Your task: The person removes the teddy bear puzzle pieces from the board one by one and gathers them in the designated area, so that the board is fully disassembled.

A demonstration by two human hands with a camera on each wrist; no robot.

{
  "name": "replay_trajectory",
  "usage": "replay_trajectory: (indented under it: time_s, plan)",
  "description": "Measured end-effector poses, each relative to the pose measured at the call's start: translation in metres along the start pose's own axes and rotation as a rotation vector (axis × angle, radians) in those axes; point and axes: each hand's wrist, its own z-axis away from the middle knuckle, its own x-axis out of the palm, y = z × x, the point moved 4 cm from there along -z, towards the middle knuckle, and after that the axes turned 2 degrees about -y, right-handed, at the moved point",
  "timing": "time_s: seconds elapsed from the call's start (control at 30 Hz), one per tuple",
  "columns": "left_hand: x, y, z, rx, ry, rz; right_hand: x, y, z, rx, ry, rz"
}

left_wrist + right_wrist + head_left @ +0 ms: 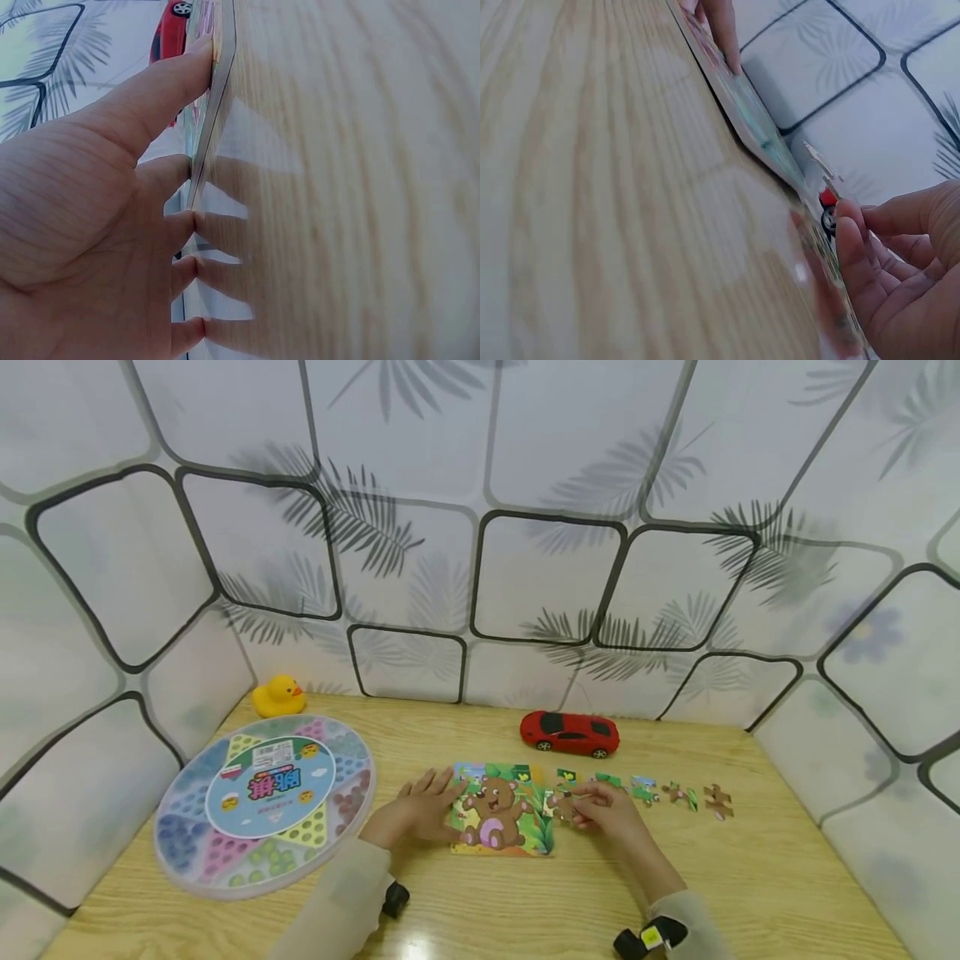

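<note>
A jigsaw board (498,837) with a brown bear on a green background lies flat on the table. My left hand (423,808) rests at its left edge, fingers spread, the thumb touching the board in the left wrist view. Just off the board's right edge, my right hand (611,814) pinches a brown jigsaw piece (561,807) between thumb and fingertips. In the right wrist view that piece (821,163) is held tilted, raised off the table. Several loose pieces lie in a row beyond and to the right, including a brown one (717,802) at the far end.
A red toy car (570,733) stands behind the board. On the left lies a round Chinese checkers set (270,787) under a clear cover, with a yellow rubber duck (279,697) behind it. Patterned fabric walls (540,577) enclose the wooden table (510,910).
</note>
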Motion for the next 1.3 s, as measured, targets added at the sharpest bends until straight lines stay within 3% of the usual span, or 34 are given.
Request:
replay_trajectory:
  time_s: [0.3,0.5,0.93,1.3]
  plan:
    - [0.0,0.0,0.001,-0.003,0.008,-0.013,-0.021,0.014,0.007,0.052,0.002,0.028]
    - [0.0,-0.001,0.001,-0.004,0.011,-0.013,-0.022,0.015,0.008,0.045,-0.006,0.051]
    - [0.0,0.0,0.001,-0.009,-0.005,-0.009,-0.021,0.014,0.008,0.061,0.067,0.11]
    - [0.001,0.0,0.0,0.005,0.01,-0.033,-0.023,0.016,0.009,0.048,0.039,-0.021]
